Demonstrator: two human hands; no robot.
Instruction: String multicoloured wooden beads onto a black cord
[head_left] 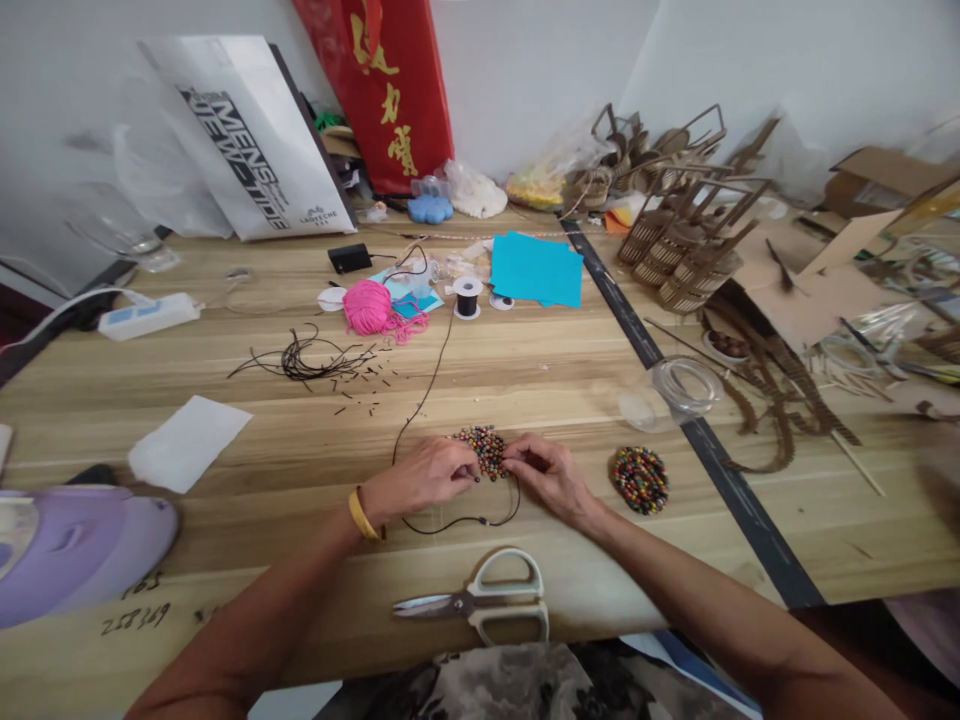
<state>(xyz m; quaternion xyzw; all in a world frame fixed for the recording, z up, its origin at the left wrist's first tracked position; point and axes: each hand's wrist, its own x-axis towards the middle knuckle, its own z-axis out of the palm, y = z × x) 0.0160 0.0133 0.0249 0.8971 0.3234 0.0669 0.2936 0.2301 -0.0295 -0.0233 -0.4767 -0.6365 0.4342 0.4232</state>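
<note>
My left hand (424,476) and my right hand (544,472) meet over a small heap of coloured beads (484,446) on the wooden table (300,440). Both hands have fingers pinched together at the heap. A thin black cord (427,385) runs from a spool (467,296) down to my hands and loops below them. What the fingertips pinch is too small to name. A yellow band sits on my left wrist. A second pile of coloured beads (640,480) lies to the right of my right hand.
White-handled scissors (480,601) lie near the front edge. Pink yarn (369,307), cut cord scraps (315,360), blue paper (536,269), a clear lid (686,385), a power strip (148,315), white paper (187,442), bags and wooden model parts (686,230) crowd the back.
</note>
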